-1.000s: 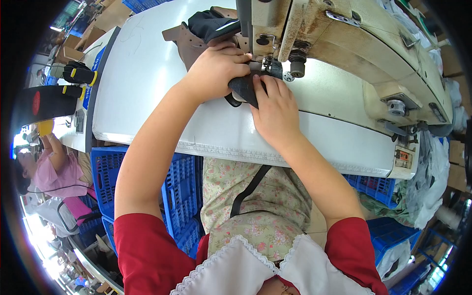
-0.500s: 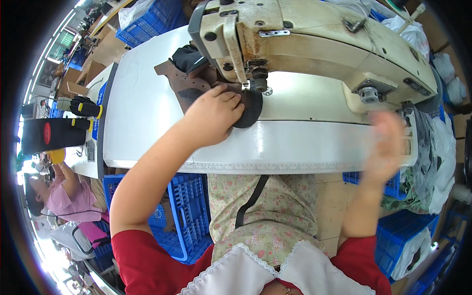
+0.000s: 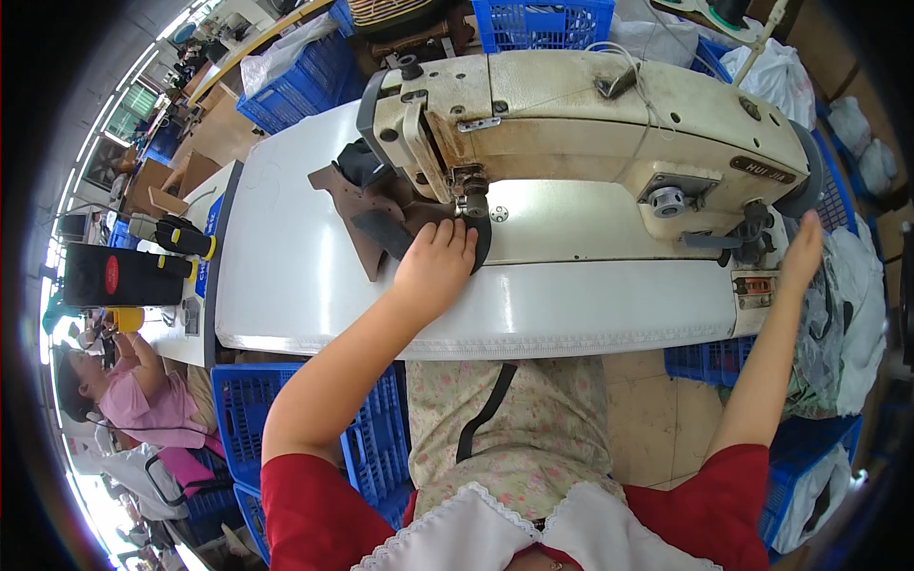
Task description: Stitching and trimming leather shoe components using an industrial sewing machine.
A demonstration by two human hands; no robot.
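Observation:
A brown and black leather piece (image 3: 358,221), shaped like a shoe upper, lies under the needle area of a cream sewing machine (image 3: 571,124). On its near right edge my left hand (image 3: 440,262) rests, fingers laid flat just in front of the presser foot (image 3: 470,205); its thumb is hidden. At the machine's right end, my right hand (image 3: 803,255) reaches up with fingers stretched out. Its fingertips are at the lower edge of the dark handwheel (image 3: 805,176); whether they touch it I cannot tell. Nothing shows in that hand.
The white table (image 3: 590,305) has a ruler strip along its front edge. Blue crates stand below left (image 3: 376,438) and behind (image 3: 543,24). Plastic-wrapped material (image 3: 852,314) lies at the right. Another person (image 3: 152,400) sits at a neighbouring table on the left.
My right hand has moved right and up to the handwheel. My left hand stays on the leather piece, now closer to the presser foot. The view has shifted, showing more behind the machine.

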